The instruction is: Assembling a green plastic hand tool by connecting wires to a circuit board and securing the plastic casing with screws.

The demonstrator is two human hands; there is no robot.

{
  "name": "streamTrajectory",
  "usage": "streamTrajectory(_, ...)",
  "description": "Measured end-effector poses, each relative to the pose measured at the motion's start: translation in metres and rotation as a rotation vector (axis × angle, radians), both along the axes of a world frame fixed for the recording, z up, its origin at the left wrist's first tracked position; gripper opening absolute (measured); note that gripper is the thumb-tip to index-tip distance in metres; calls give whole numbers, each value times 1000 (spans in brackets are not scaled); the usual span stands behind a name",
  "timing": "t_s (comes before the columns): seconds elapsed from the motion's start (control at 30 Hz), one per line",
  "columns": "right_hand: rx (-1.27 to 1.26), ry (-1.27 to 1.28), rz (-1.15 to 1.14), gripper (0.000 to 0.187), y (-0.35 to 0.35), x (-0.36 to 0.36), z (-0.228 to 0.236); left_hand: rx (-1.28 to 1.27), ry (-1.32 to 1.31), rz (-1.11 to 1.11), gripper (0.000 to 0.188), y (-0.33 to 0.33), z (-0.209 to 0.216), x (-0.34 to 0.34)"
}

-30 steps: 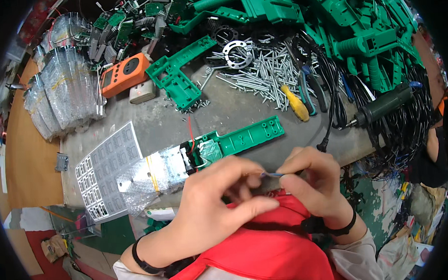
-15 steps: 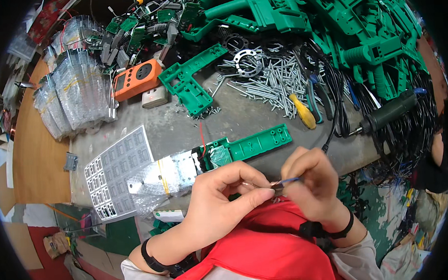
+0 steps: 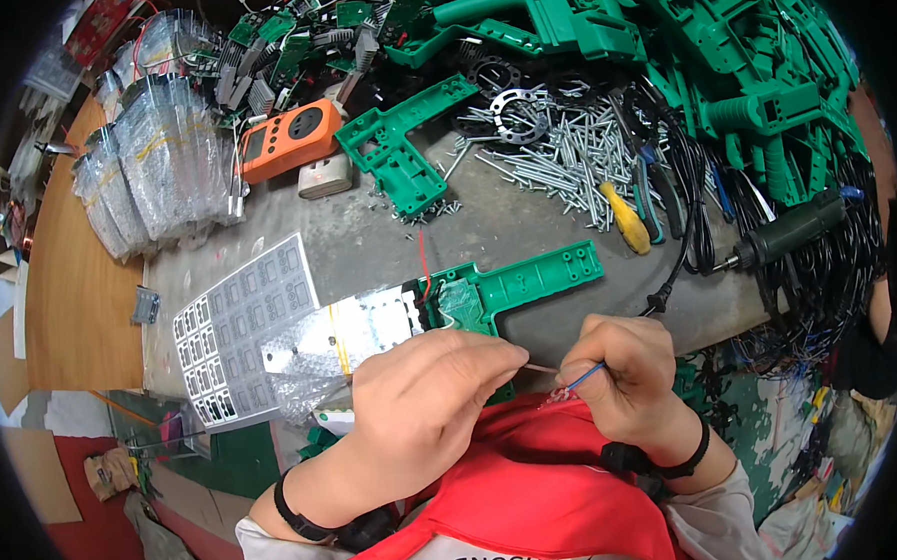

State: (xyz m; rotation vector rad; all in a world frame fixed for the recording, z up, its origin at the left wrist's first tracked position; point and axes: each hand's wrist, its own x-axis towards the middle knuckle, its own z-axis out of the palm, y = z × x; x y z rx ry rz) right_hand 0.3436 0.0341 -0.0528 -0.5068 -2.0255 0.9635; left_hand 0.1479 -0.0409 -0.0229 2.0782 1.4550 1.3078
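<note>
Close in front of the red apron point(image 3: 537, 476), both my hands are working on thin wires. My left hand point(image 3: 429, 396) is turned back-upward, its fingertips pinched on a thin brownish wire point(image 3: 542, 368) that crosses to the other hand. Between the thumb and fingers of my right hand point(image 3: 628, 372) sits a blue wire point(image 3: 586, 376); small strands near its lower end are too fine to make out. Just beyond my hands lies a green plastic housing half point(image 3: 543, 276), with a silvery wrapped board point(image 3: 366, 329) and a red wire point(image 3: 424, 266) at its left part.
A sheet of printed stickers point(image 3: 241, 334) lies at left. Farther back are an orange meter point(image 3: 289, 139), another green housing half point(image 3: 403, 162), loose screws point(image 3: 564, 170), a yellow-handled screwdriver point(image 3: 624, 217), and a power screwdriver point(image 3: 792, 230) among black cables. Green housings point(image 3: 761, 106) pile up at back right.
My left hand has rolled over, back upward, and its fingertips have drawn a little away from the right hand. The blue wire now tilts more. The whole view has shifted slightly.
</note>
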Motion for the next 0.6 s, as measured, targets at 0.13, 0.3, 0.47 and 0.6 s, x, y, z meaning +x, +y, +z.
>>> streamTrajectory(0.13,-17,-5,25,18,-3,-2,-3,160,175,91,24,-1,-5,2)
streamTrajectory(0.3,84,-53,85,17,-7,-12,6,219,253,141,25,0,-6,3)
streamTrajectory(0.47,84,-84,54,16,-8,-19,11,193,314,191,21,2,2,-5)
streamTrajectory(0.6,-226,21,82,11,-2,-17,11,-384,-538,2,23,3,8,-13)
